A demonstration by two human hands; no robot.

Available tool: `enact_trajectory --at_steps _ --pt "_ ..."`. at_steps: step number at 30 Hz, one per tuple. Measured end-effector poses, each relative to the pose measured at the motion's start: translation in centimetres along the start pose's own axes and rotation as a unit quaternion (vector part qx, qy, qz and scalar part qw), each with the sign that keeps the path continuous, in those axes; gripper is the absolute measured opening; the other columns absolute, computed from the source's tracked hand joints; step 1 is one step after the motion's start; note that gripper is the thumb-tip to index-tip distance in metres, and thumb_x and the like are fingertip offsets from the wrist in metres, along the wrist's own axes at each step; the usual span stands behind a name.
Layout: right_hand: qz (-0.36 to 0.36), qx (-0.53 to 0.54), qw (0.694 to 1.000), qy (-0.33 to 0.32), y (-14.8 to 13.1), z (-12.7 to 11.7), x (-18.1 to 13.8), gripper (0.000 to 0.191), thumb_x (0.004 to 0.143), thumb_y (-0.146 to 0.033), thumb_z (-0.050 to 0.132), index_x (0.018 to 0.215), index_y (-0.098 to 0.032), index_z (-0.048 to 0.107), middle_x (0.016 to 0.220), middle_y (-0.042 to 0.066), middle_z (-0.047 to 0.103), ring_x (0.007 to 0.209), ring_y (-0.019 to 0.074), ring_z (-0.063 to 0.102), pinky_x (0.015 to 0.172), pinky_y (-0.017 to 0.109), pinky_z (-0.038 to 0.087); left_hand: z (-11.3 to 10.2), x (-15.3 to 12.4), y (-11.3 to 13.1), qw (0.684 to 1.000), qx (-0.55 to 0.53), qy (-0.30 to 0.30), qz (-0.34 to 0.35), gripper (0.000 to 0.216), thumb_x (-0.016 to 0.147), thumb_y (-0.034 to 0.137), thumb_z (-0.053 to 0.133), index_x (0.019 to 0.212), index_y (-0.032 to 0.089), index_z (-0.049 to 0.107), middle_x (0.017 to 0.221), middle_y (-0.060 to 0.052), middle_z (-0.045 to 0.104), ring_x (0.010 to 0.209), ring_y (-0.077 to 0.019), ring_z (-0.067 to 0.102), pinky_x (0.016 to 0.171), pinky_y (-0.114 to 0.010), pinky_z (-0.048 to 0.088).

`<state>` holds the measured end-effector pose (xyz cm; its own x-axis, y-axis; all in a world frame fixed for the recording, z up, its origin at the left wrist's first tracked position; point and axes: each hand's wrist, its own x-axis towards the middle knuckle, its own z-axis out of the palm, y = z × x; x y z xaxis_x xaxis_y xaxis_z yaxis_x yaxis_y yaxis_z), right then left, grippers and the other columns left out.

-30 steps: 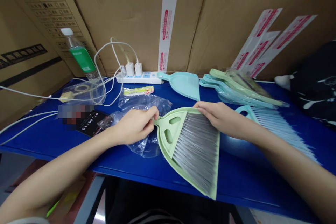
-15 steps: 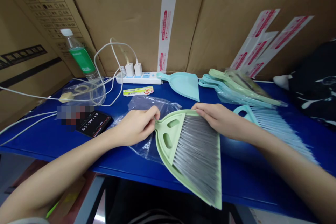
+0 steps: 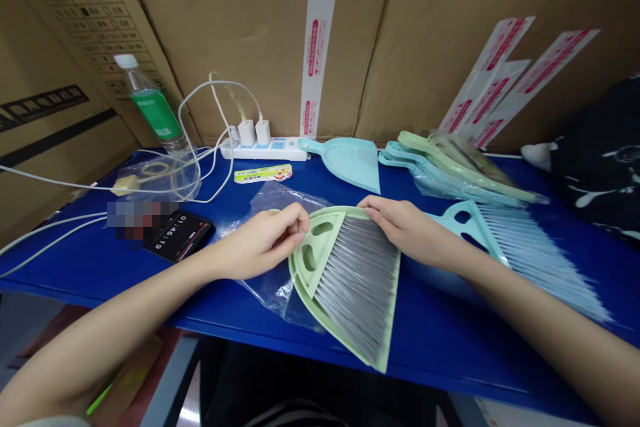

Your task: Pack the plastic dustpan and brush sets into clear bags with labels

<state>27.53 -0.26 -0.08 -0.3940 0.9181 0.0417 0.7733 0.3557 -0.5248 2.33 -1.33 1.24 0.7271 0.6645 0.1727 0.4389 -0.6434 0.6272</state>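
A light green dustpan (image 3: 305, 290) with a green hand brush (image 3: 350, 273) nested in it lies on the blue table (image 3: 450, 340), bristles pointing toward me. My left hand (image 3: 263, 240) is closed, pinching the clear plastic bag (image 3: 273, 287) at the brush's handle end. My right hand (image 3: 400, 227) grips the upper right edge of the green dustpan and brush set. The bag lies partly under the set's left side.
A blue brush (image 3: 520, 240) lies right of my right arm. A blue dustpan (image 3: 350, 163) and bagged sets (image 3: 460, 170) sit behind. At left are a phone (image 3: 177, 235), power strip (image 3: 265, 147), cables, a bottle (image 3: 153, 107) and another bag (image 3: 160, 177). Cardboard boxes (image 3: 250, 27) wall the back.
The green set has shifted left and toward the bag, with both hands moving with it. More of the blue brush's handle shows behind my right hand.
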Motion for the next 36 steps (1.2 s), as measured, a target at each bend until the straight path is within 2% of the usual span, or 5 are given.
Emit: enact_trajectory --at_steps 9,17,22,27,36 --pt "0.000 -0.004 1.000 -0.019 0.6 -0.1 0.4 0.031 0.090 -0.028 0.026 0.078 -0.025 0.054 0.081 0.005 0.069 0.076 0.0228 0.064 0.071 0.034 0.045 -1.4 0.4 -2.2 0.972 0.187 0.053 -0.133 0.008 0.088 0.016 0.037 0.089 0.020 0.043 0.064 0.005 0.051 0.054 -0.0124 0.049 0.057 -0.026 0.039" --pt "-0.021 -0.009 1.000 0.006 1.1 -0.7 0.4 0.031 0.088 -0.034 0.026 0.077 -0.025 0.054 0.083 0.006 0.069 0.078 0.0231 0.063 0.073 0.035 0.046 -2.8 0.8 -1.6 0.842 0.423 -0.025 -0.333 0.024 0.091 0.016 0.033 0.092 0.015 0.057 0.092 -0.014 0.069 0.079 -0.0274 0.067 0.062 -0.033 0.043" --pt "-0.022 -0.027 0.999 0.017 1.8 -1.5 0.5 0.029 0.087 -0.037 0.027 0.076 -0.026 0.052 0.079 0.006 0.067 0.075 0.0236 0.063 0.071 0.036 0.048 -3.3 0.9 -2.3 0.905 0.300 -0.064 -0.293 0.019 0.085 0.015 0.041 0.075 0.019 0.057 0.066 -0.001 0.066 0.061 -0.0167 0.062 0.058 -0.026 0.040" --pt "0.010 -0.034 0.997 0.070 2.0 -1.6 0.5 0.021 0.084 -0.035 0.031 0.081 -0.026 0.049 0.078 0.006 0.067 0.071 0.0232 0.062 0.067 0.037 0.049 -3.3 1.1 -3.2 0.975 0.102 0.015 -0.198 0.016 0.082 0.024 0.045 0.075 0.018 0.058 0.056 0.003 0.061 0.047 -0.0082 0.053 0.052 -0.020 0.041" --pt "0.007 -0.016 0.999 0.045 2.4 -1.0 0.8 0.031 0.086 -0.034 0.032 0.089 -0.024 0.061 0.092 0.007 0.072 0.085 0.0247 0.066 0.080 0.040 0.051 -3.4 1.5 -4.2 0.977 -0.010 -0.027 -0.213 0.022 0.079 0.033 0.051 0.076 0.015 0.063 0.067 -0.001 0.065 0.044 -0.0056 0.051 0.049 -0.018 0.042"
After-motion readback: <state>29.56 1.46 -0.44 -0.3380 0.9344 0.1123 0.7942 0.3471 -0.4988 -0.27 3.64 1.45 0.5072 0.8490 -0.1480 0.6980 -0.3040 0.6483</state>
